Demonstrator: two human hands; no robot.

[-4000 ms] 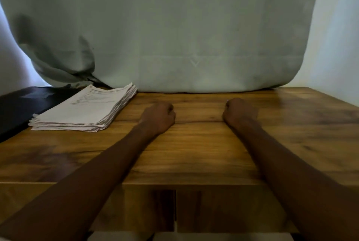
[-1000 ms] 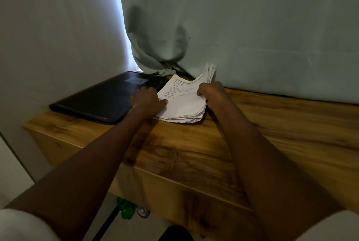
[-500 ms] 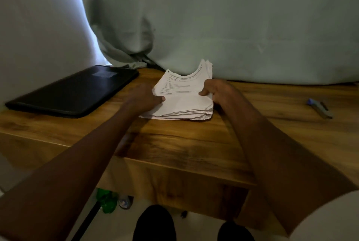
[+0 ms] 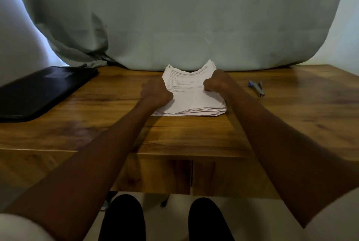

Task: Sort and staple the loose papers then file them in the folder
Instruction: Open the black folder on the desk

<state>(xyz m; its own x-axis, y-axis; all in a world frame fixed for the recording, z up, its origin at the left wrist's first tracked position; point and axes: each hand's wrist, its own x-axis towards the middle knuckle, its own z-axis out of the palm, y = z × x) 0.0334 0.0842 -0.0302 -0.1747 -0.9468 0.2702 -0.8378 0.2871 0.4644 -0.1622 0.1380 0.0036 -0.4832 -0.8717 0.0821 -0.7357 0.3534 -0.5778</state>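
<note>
White paper stack (image 4: 191,97) | left hand (image 4: 156,93), right hand (image 4: 216,83) hold sides

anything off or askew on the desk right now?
Only minor things. The paper stack is ragged: its edges are fanned, not squared, and its far edge bows upward between the left hand and right hand gripping it. The stapler lies at an angle on the table. No spill or damage visible.
</note>
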